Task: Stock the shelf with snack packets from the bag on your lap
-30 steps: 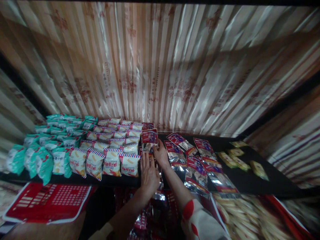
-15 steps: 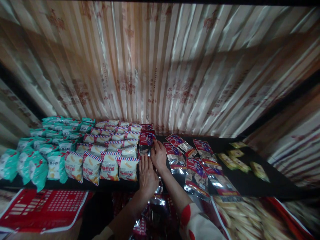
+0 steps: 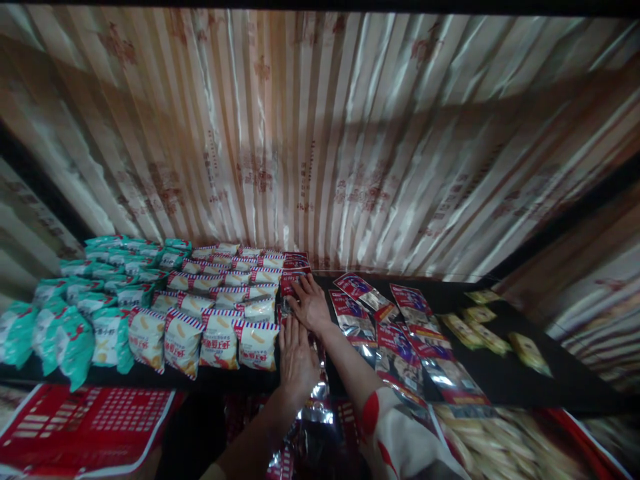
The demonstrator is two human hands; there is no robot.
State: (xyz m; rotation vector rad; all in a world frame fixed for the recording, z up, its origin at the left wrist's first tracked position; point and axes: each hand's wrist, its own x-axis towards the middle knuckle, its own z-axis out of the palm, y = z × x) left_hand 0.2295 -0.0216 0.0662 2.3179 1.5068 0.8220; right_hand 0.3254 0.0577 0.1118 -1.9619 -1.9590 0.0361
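Observation:
A column of red snack packets point(image 3: 296, 261) lies on the black shelf, beside the rows of white snack bags point(image 3: 219, 339). My right hand point(image 3: 311, 305) rests on these packets with its fingers stretched out flat. Just in front of it my left hand point(image 3: 298, 358) lies palm down on the same column, fingers extended. Both hands cover much of the packets beneath. To the right of my forearm are several loose red and silver packets point(image 3: 399, 353), some overlapping.
Green snack bags point(image 3: 111, 340) stand in rows at the left. Small yellow packs point(image 3: 529, 353) lie on the right of the shelf point(image 3: 570, 373). Below the front edge are a red basket point(image 3: 95, 427) and pale bagged goods point(image 3: 500, 440). Pleated cloth point(image 3: 320, 133) hangs behind.
My right hand has shifted slightly back and left, its fingers now spread over the rear packets. My left hand stays nearly in place. The view has tilted a little.

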